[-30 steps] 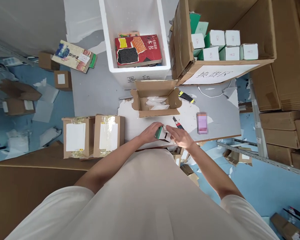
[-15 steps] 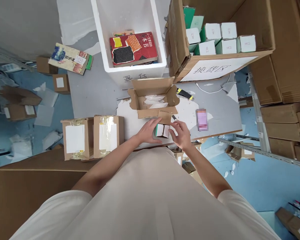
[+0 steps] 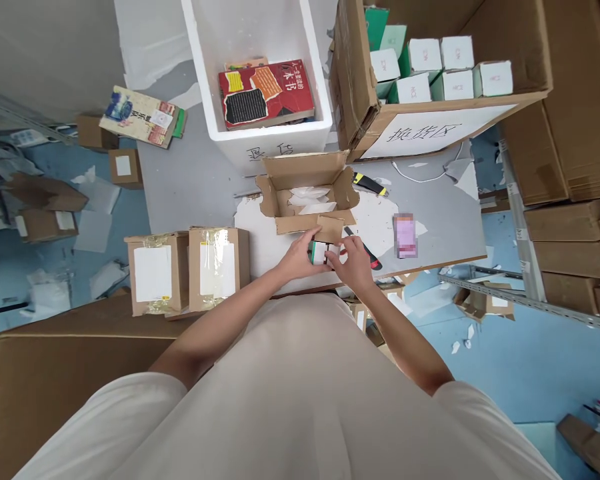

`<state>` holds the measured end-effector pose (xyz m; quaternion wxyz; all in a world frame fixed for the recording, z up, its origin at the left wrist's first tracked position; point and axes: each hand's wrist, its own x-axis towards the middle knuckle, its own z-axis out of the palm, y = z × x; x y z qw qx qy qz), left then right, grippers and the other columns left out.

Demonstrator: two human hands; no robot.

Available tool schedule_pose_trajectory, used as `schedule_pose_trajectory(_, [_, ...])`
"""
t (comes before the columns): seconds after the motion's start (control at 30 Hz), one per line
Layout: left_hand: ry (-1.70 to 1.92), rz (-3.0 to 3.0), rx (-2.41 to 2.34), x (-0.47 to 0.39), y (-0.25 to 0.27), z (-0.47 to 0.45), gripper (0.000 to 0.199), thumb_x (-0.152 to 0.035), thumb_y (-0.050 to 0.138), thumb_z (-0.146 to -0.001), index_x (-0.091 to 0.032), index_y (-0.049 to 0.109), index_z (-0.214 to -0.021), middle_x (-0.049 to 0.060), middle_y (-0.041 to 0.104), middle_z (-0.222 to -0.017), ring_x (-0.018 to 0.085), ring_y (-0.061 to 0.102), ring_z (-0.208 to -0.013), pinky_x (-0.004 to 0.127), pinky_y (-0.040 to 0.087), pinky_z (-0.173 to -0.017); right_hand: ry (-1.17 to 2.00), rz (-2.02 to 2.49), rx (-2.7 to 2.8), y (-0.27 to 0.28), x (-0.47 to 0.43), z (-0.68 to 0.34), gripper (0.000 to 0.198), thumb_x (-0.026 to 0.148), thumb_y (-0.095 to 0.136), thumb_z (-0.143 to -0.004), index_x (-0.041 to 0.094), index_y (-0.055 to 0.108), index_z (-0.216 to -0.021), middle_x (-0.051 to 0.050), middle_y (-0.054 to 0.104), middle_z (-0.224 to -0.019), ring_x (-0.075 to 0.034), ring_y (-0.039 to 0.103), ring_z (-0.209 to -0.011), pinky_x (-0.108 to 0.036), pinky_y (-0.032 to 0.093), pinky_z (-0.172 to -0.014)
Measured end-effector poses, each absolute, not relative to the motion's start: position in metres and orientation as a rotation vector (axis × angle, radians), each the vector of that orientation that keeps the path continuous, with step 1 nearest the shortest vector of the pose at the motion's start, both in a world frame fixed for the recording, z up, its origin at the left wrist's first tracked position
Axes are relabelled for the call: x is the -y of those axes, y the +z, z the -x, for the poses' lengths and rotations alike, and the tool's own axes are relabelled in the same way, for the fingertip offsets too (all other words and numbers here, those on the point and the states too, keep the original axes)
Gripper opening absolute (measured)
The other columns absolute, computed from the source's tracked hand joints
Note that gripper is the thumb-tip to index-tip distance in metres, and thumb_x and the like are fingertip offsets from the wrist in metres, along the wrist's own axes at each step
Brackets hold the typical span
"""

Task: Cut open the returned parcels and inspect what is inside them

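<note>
A small white and green box is between my two hands near the front edge of the table. My left hand is wrapped round its green left end. At the right end, the fingers of my right hand are closed on the box, with the fingertips at a dark gap in its white face. The small box's far side touches or lies close to a raised brown flap. Just beyond lies an open cardboard box with crumpled white packing inside.
Beside my right hand lies a black and red tool; a yellow and black utility knife is farther off. A phone-like pink item lies right. Two taped cartons stand left. Behind are a foam box and a large carton.
My right hand has moved left onto the small box, closing its fingers there. My left hand has closed more tightly round the other end. The black and red tool now shows more.
</note>
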<state>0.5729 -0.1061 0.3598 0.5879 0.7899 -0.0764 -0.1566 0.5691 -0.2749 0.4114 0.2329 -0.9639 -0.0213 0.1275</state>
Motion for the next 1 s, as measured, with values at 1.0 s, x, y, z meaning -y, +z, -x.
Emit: schedule_pose_trajectory(1.0, [-0.020, -2.250, 0.038, 0.101, 0.330, -0.529, 0.086, -0.047, 0.084, -0.051, -0.022, 0.054, -0.127, 0.013, 0.050, -0.122, 0.034, 0.048, -0.115, 0.050, 0.043, -0.094, 0.370, 2.762, 1.122, 0.415, 0.291, -0.584, 0.023, 0.022, 0.043, -0.094, 0.022, 0.064, -0.102, -0.010, 0.065, -0.110, -0.024, 0.053, -0.104, -0.043, 0.031, -0.098])
